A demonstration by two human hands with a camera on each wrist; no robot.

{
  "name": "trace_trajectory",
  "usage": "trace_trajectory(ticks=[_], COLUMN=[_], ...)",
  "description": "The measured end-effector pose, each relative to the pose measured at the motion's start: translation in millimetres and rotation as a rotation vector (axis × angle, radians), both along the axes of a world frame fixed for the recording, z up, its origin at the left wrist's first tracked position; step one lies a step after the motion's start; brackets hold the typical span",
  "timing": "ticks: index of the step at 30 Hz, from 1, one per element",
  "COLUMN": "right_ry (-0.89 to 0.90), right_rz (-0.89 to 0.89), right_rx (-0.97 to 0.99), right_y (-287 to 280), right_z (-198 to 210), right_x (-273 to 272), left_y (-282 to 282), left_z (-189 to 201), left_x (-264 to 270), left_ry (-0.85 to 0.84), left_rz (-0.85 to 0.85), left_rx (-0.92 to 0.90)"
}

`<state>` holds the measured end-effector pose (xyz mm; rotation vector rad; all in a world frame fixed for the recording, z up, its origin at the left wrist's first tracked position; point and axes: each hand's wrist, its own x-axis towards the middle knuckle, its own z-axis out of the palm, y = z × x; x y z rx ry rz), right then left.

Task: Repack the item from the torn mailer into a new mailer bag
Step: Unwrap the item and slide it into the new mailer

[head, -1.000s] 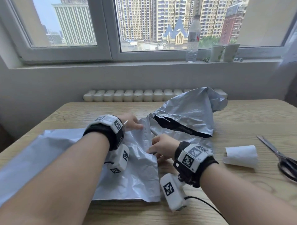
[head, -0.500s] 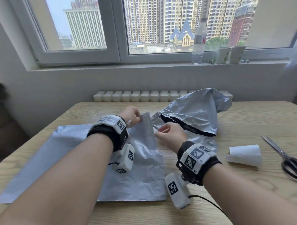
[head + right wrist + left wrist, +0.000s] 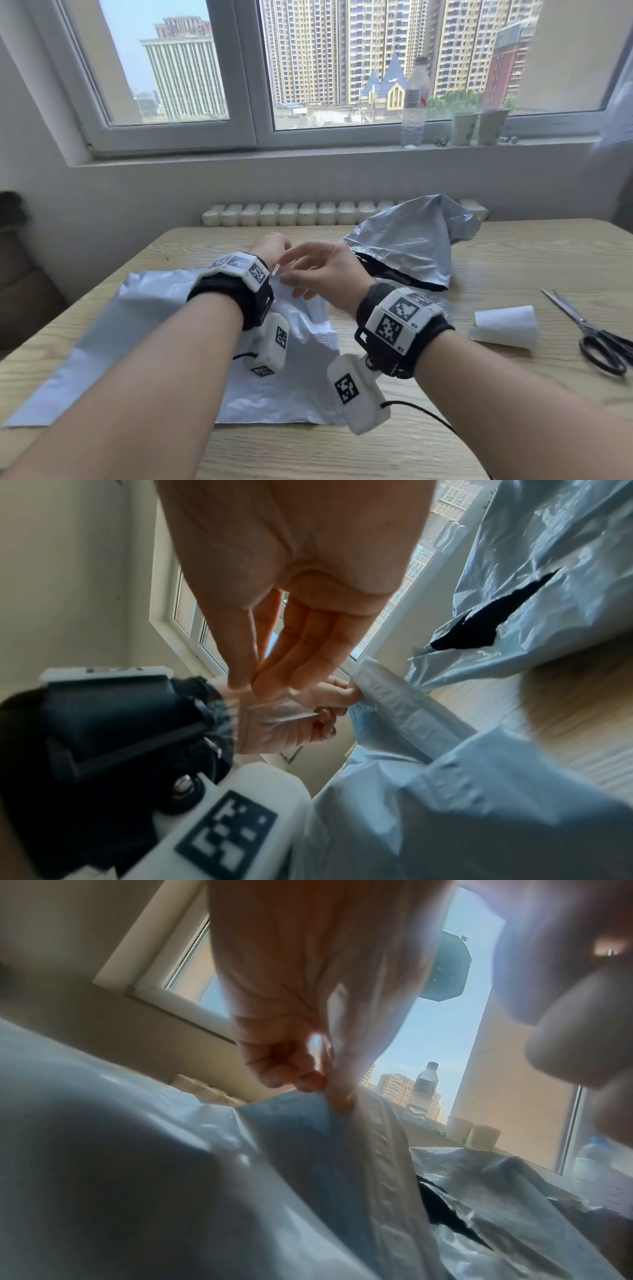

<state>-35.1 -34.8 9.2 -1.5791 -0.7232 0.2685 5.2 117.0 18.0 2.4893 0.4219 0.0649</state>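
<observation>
Two mailers (image 3: 281,387) (image 3: 411,246), one scissors (image 3: 589,329) (left hand (image 3: 270,246) pinching flap).

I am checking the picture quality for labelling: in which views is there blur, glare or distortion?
Head view: sharp, lit by daylight, but the window frame bows from wide-angle distortion. Left wrist view: backlit, the near new mailer bag soft, the right hand a blur. Right wrist view: the left hand reasonably clear, the torn mailer shiny with glare.
</observation>
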Motion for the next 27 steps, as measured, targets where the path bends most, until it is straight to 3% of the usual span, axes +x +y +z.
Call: trace_trajectory(ticks=[12, 15, 18, 20, 23, 27], right_ry=[0.187, 0.151, 0.120, 0.107, 0.154, 0.108], right_rz=[0.111, 0.017, -0.221, -0.367, -0.399, -0.424], right_rx=[0.011, 0.015, -0.036, -0.103, -0.078, -0.108], right_y=[11, 13, 3, -8, -19, -29], right_z=[1, 0, -8, -15, -19, -15], right_x=[2, 5, 23, 37, 45, 48], left_y=[-1, -3, -2, -4, -15, -38], left_z=[-7, -6, -5, -2, 8, 17], left_x=[0, -2, -3, -7, -10, -12], left_ry=[-0.047, -0.043, -0.073, -0.082, -0.086, 0.015], left_rz=[-0.016, -0.025, 0.014, 0.025, -0.018, -0.099], left_rx=[-0.051, -0.055, -0.102, -0.230, -0.441, -0.584])
